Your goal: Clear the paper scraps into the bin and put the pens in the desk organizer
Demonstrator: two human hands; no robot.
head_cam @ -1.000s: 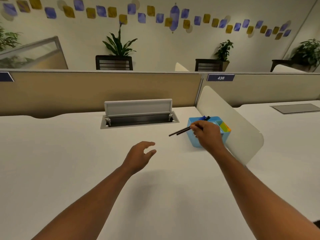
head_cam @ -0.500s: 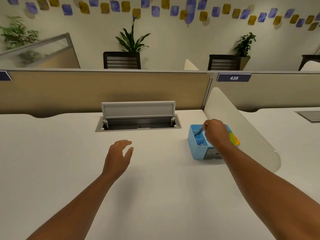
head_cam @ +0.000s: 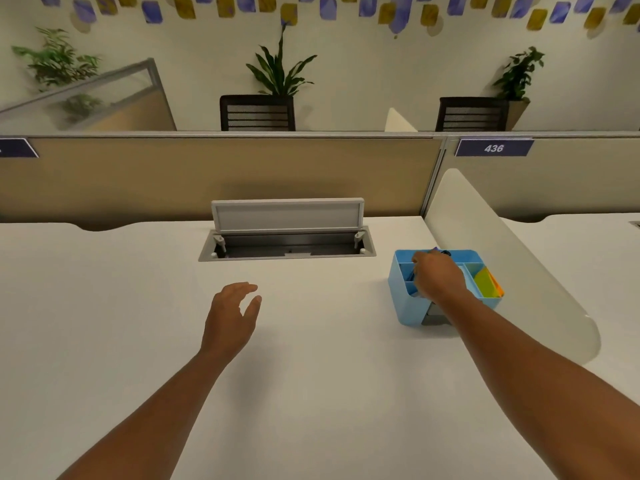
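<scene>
The right hand (head_cam: 438, 273) is down over the blue desk organizer (head_cam: 401, 299), fingers curled inside its left compartments around dark pens (head_cam: 411, 275) (only slivers show, so whether the grip holds cannot be told). The organizer sits on the white desk (head_cam: 311, 393) beside the curved divider (head_cam: 512, 282). The left hand (head_cam: 230, 315) hovers open, fingers spread, above bare desk.

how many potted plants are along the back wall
3. One plant at far left behind the glass partition, one in the centre behind a black chair, one at right beside the second chair. More may sit outside the frame.
</scene>
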